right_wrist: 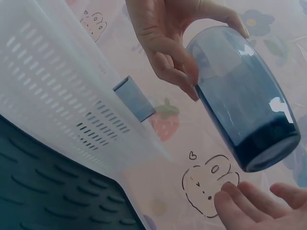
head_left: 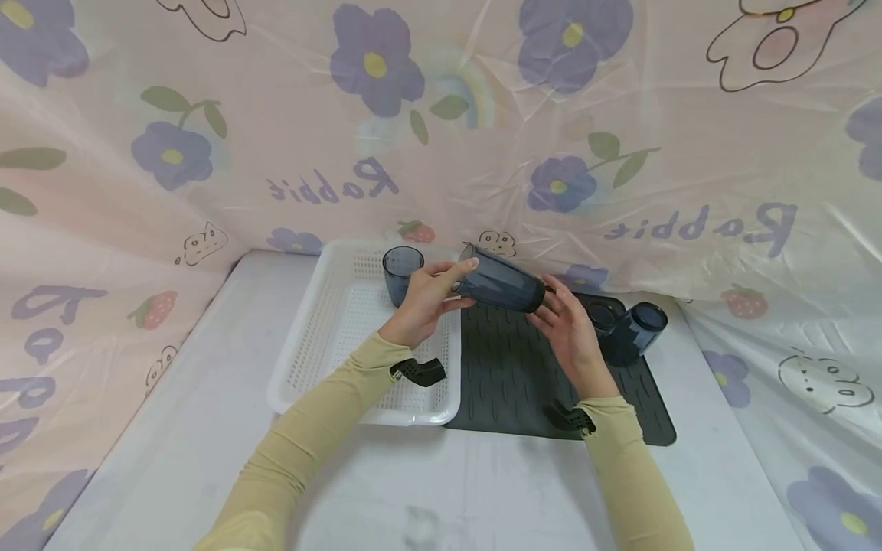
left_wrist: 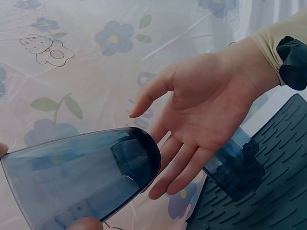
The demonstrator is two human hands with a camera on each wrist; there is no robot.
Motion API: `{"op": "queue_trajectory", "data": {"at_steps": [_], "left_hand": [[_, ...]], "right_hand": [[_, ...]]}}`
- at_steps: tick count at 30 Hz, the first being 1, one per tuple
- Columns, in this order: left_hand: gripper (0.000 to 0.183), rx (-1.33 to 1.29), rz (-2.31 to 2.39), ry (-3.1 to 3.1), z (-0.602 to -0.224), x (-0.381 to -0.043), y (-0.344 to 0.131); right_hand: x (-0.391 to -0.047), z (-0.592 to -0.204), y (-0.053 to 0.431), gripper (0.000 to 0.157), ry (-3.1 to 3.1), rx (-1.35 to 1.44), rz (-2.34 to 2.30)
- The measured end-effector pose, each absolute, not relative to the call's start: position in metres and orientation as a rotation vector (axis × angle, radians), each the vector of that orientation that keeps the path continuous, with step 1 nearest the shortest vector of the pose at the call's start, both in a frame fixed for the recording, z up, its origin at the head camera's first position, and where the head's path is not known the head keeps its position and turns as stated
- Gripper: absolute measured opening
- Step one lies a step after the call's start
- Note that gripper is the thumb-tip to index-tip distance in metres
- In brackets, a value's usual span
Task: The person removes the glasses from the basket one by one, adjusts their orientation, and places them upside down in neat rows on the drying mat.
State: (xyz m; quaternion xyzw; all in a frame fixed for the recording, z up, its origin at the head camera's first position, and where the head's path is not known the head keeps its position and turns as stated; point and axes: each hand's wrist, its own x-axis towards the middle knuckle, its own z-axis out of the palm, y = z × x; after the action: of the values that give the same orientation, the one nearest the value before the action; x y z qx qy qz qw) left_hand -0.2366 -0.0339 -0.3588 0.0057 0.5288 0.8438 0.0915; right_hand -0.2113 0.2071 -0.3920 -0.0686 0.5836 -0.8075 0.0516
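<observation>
A blue-grey drinking glass (head_left: 499,282) is held tilted in the air above the mat's back edge, its dark base toward the right. My left hand (head_left: 423,302) pinches it near the rim, thumb on one side and fingers on the other. Close by the base is my right hand (head_left: 568,333), its fingers extended and loosely spread. The right wrist view shows a gap between those fingers and the glass (right_wrist: 244,96). Another glass (head_left: 403,268) stands in the white basket (head_left: 413,418). On the dark ribbed mat (head_left: 510,383), two glasses (head_left: 637,335) sit base up at the right.
The perforated basket stands left of the mat and meets its left side. Both are on a white table (head_left: 172,428). A patterned curtain (head_left: 468,153) with flowers and rabbits hangs behind and at both sides, close to the table's back edge.
</observation>
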Motion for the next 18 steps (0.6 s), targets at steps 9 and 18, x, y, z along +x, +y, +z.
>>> {"op": "queue_trajectory", "data": {"at_steps": [9, 18], "left_hand": [[0.047, 0.028, 2.504, 1.579, -0.358, -0.237, -0.033], [0.046, 0.017, 2.503, 1.579, -0.359, -0.236, -0.034]], "right_hand": [[-0.213, -0.391, 0.199, 0.044, 1.636, -0.225, -2.531], [-0.215, -0.393, 0.188, 0.040, 1.595, -0.221, -2.523]]}}
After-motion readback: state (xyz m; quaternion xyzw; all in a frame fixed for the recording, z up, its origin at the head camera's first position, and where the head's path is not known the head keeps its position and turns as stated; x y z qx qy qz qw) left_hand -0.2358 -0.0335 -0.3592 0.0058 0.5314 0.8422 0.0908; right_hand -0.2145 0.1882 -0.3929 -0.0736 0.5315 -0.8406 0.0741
